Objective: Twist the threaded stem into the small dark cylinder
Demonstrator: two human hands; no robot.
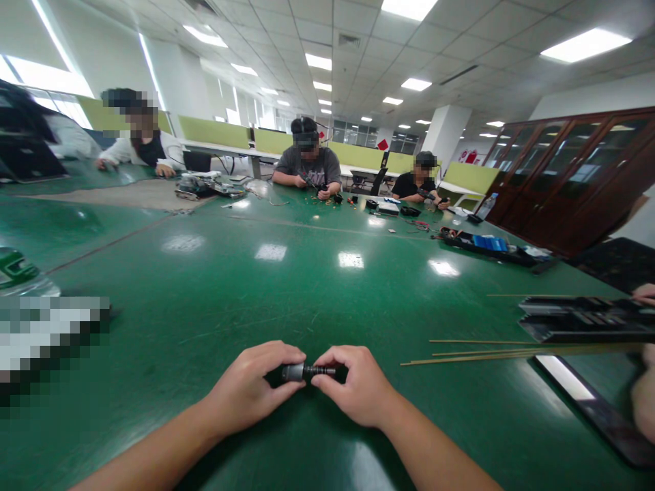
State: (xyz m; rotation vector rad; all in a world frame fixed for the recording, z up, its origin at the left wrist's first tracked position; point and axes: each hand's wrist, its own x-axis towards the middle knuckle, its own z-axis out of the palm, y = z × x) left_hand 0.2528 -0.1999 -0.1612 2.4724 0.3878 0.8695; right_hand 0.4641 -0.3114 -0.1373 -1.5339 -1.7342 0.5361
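Left of the thin rods (512, 353) on the green tabletop (307, 300), a small cylindrical component (308, 372) lies crosswise between the fingertips: grey-black barrel (293, 372) leftmost, narrower dark ribbed shaft (323, 371) rightmost. Left hand (250, 385): thumb and fingers clamped about the barrel. Right hand (358, 385): pinched on the shaft.

A glossy green table (230, 286) spreads before you. To your right are thin tan rods (481, 353), a black ridged piece (568, 320) and a dark flat device (593, 406). Across from you sits a person in gray (310, 164); glass-fronted wooden cabinets (568, 177) stand at the far right.
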